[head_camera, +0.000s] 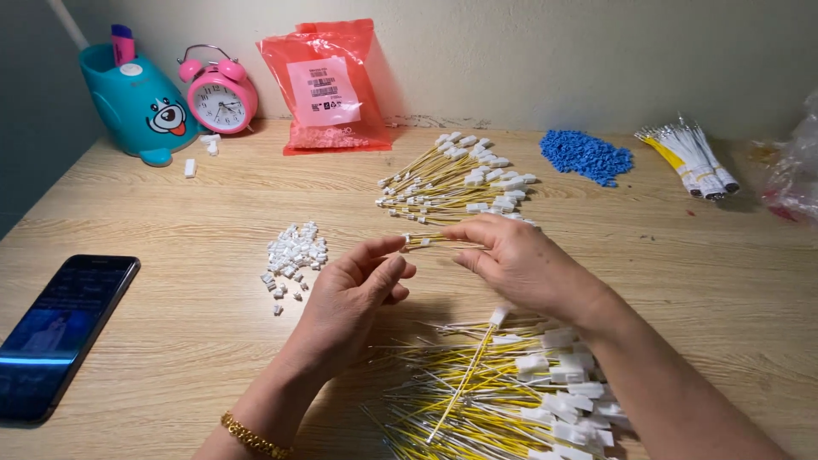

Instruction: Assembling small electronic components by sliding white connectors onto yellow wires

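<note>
Nearest the camera, a loose heap of yellow and white wire leads with white plug ends lies on the wooden desk, partly under the right forearm. At the near left edge rests a dark phone with its screen lit. Above the heap, the two hands meet over the middle of the desk. The left hand, with a gold bracelet at the wrist, has its grip pressed together, thumb against fingertips, at one end of a short yellow wire lead. The right hand pinches the same lead from the other side, so it hangs between the two grips, just above the desk.

Just left of the hands sits a small pile of white connector housings. Beyond the hands lies a fanned pile of finished leads. Farther right are a heap of blue plastic pieces and a bundle of wires. Against the wall stand a red plastic bag, a pink alarm clock and a teal holder.
</note>
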